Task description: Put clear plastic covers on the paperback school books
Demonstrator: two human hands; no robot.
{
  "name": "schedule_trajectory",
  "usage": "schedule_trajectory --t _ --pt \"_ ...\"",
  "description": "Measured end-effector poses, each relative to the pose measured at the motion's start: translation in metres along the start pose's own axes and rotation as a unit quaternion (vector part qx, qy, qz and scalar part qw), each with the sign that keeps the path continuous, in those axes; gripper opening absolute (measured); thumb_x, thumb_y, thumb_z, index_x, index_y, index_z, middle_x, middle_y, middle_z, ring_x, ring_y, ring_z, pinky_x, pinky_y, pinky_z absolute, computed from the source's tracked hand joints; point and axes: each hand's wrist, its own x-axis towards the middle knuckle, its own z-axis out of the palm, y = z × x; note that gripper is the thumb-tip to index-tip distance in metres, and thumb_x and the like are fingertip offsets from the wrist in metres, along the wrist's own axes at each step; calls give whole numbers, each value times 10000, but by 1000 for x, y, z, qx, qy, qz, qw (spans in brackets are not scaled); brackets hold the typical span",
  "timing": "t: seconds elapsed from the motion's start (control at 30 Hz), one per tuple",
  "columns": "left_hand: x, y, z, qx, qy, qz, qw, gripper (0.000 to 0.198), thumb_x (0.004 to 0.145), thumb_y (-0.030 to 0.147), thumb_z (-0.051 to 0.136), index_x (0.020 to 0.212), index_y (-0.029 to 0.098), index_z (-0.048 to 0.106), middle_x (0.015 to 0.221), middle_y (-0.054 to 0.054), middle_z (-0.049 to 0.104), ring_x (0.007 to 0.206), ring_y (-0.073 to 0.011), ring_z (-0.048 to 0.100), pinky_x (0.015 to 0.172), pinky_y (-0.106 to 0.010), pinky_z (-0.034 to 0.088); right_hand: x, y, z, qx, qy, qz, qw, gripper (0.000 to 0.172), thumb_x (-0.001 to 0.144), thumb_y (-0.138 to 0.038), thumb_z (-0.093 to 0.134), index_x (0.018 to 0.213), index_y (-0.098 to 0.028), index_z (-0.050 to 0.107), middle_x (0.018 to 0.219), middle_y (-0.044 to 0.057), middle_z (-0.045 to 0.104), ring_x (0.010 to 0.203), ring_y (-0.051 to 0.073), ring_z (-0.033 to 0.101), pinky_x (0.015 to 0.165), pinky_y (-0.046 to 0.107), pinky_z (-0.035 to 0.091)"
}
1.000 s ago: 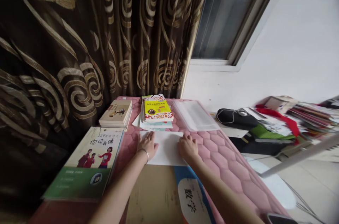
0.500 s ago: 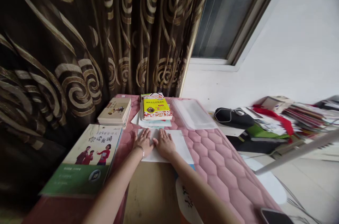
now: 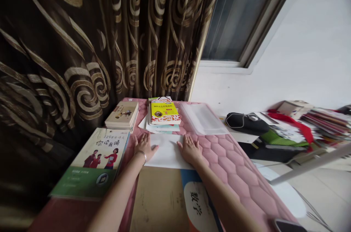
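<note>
A white sheet lies flat on the pink quilted table cover, beyond a textbook with a tan, blue and white cover. My left hand, with a bracelet at the wrist, rests palm down on the sheet's left edge, fingers stretched out. On the sheet's right edge lies my right hand, flat too, its fingers extended forward. Both hands hold nothing. The near part of the textbook sits between my forearms, and my right forearm covers some of its right side.
To the left lie a green and cream book and a stack of small books. Behind the sheet are a yellow book on papers and clear plastic covers. A dark phone-like object is at the near right corner.
My hands have moved apart, from the sheet's middle out to its left and right edges. More of the sheet and the textbook cover now shows between my arms.
</note>
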Motion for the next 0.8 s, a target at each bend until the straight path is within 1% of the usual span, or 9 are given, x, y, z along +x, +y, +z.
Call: schedule_trajectory --t 0.1,0.17,0.2,0.3,0.4,0.47,0.63,0.7,0.8 --pt "0 -1 0 -7 -3 -5 1000 718 910 519 252 1495 107 193 1554 -113 208 1442 -282 167 1119 -641 -52 -4 -9 -5 -3 -21 24 999 723 960 -515 194 1477 -10 214 1542 200 202 1442 285 139 1132 556 50" --pt "1 -1 1 -8 -4 -7 1000 655 923 451 246 1495 135 210 1558 -85 204 1445 -272 158 1122 -637 -48 -12 -24 -6 -4 -26 25 999 740 955 -535 199 1476 -10 217 1542 204 192 1441 308 132 1121 593 28" --pt "1 -1 1 -9 -5 -7 1000 646 922 436 252 1496 144 209 1561 -76 197 1446 -271 151 1124 -636 -44 -18 -34 -6 -1 -25 5 1000 742 954 -539 201 1476 -13 218 1542 201 192 1441 309 131 1121 597 23" --pt "1 -2 1 -12 -11 -8 1000 656 915 445 271 1502 162 193 1567 -59 177 1450 -275 129 1125 -635 -40 -40 -66 -2 21 -23 -102 994 730 956 -540 188 1479 -32 228 1543 175 196 1440 282 153 1142 553 51" --pt "-1 -3 -3 -14 -23 -11 1000 650 918 458 256 1507 199 168 1574 -30 147 1457 -270 92 1120 -639 -43 -55 -78 1 24 -33 -126 991 727 958 -537 178 1473 -29 246 1541 176 190 1435 278 178 1145 535 89" --pt "-2 -5 -7 -16 -38 -22 999 639 924 451 237 1512 223 135 1580 -11 111 1461 -257 53 1116 -644 -36 -57 -68 2 13 -36 -102 994 718 962 -526 183 1469 -22 256 1536 190 195 1434 283 183 1142 540 95" --pt "-3 -13 -14 -11 -62 -63 996 623 932 398 239 1515 230 100 1588 -30 67 1463 -252 8 1119 -637 18 -51 -14 -1 -19 -35 -30 999 646 972 -481 207 1462 -73 306 1532 175 236 1428 269 210 1136 549 113" --pt "-1 -14 -14 -12 -70 -72 995 616 931 380 251 1515 247 103 1590 -29 48 1461 -276 10 1105 -660 56 -50 3 -3 -15 -28 -26 999 607 972 -449 229 1452 -93 333 1528 165 264 1422 256 231 1138 540 127" --pt "5 -14 -15 -14 -80 -68 994 609 924 353 291 1509 282 136 1591 -33 59 1452 -334 27 1064 -711 97 -54 21 -4 32 -5 -58 998 570 951 -399 289 1407 -73 393 1496 179 342 1406 255 275 1134 513 189"
